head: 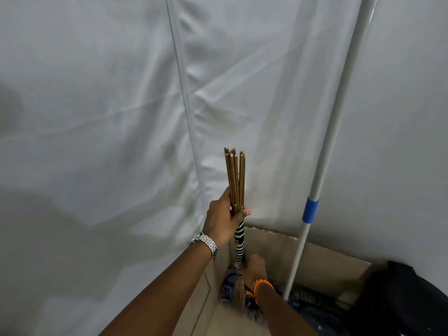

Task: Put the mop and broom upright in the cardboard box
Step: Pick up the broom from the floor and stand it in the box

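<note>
The broom (235, 178) stands upright over the open cardboard box (322, 258), its bundle of thin brown sticks on top and a green-and-white striped wrap below. My left hand (224, 218) grips the stick bundle near its base. My right hand (254, 266) holds the lower striped part just above the straw bristles inside the box. The mop (338, 122), a long white pole with a blue band, stands in the box at the right and leans against the white sheet; its head is mostly hidden down in the box.
A white fabric sheet (109, 105) hangs as a wall behind and to the left. A dark rounded object (412, 294) sits at the lower right beside the box. Blue patterned material (308, 304) lies in the box bottom.
</note>
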`<move>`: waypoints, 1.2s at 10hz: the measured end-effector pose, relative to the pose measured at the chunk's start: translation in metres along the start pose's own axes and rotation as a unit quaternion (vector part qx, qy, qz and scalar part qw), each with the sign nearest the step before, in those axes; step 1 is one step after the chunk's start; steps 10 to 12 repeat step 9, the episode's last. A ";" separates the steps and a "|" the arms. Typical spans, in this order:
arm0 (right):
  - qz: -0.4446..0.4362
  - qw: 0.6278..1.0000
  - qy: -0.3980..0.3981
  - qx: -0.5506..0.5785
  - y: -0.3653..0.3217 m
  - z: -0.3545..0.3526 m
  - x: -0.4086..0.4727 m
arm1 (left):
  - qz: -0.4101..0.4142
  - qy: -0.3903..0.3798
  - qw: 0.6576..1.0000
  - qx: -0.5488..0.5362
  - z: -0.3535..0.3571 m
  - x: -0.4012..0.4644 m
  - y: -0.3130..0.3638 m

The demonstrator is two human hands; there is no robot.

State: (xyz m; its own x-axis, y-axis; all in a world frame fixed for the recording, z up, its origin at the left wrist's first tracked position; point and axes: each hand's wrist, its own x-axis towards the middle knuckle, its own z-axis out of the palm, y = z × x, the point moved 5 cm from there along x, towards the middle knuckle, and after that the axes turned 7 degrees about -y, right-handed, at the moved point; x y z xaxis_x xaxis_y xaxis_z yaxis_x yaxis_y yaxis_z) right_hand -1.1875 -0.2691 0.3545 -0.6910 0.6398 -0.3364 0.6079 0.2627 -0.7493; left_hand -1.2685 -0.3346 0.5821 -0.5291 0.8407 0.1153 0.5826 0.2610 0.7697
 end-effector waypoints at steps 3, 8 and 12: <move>-0.017 0.998 0.053 0.019 0.066 0.080 0.137 | 0.008 0.018 0.999 0.035 0.041 0.058 -0.129; 0.032 0.994 0.066 0.078 0.054 0.083 0.183 | -0.060 0.165 0.984 -0.009 0.055 0.119 -0.197; 0.048 0.997 0.031 0.058 0.079 0.094 0.180 | -0.067 0.176 0.982 -0.026 0.058 0.108 -0.202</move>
